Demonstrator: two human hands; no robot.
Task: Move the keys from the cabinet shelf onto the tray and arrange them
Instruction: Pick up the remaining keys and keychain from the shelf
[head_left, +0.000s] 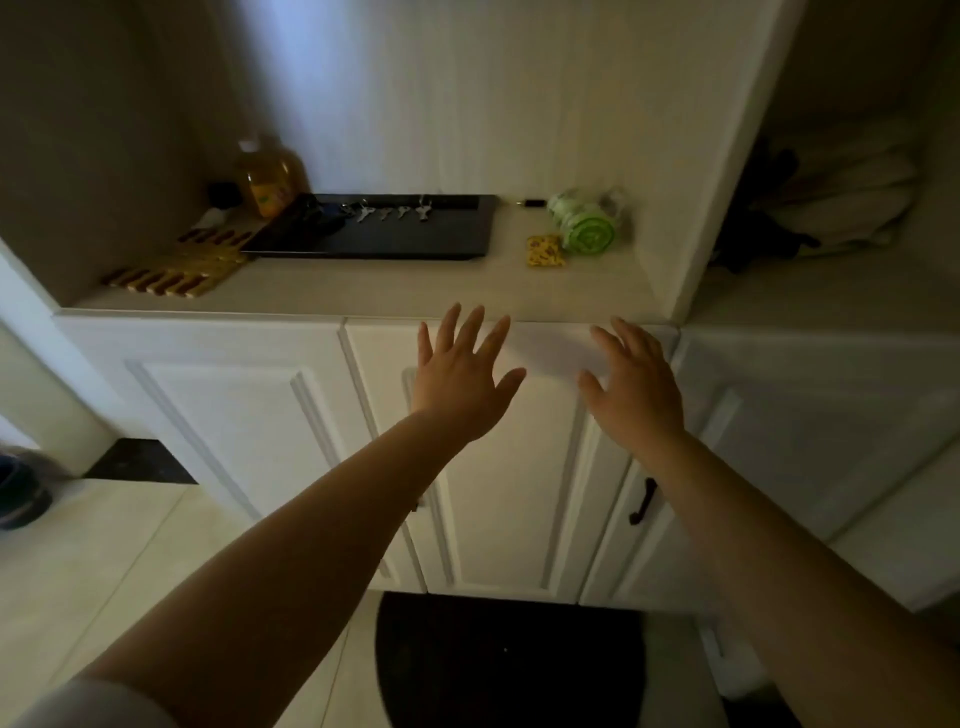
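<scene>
A black rectangular tray (415, 239) lies on the cabinet shelf (363, 288). Several silver keys (392, 212) lie in a row along the tray's back part, with a dark key fob (319, 218) at their left. A small dark item (532, 202) lies on the shelf just right of the tray. My left hand (462, 376) is stretched out with fingers spread, in front of the shelf edge and below the tray. My right hand (636, 384) is likewise spread and empty, further right. Neither hand touches the shelf or the keys.
A bottle of yellow liquid (270, 179) stands behind the tray's left end. Wooden slatted trivets (179, 267) lie at the shelf's left. A green roll in a bag (589, 223) and a yellow packet (545, 251) sit at the right. White cabinet doors (234, 441) are below, a dark mat (509, 660) on the floor.
</scene>
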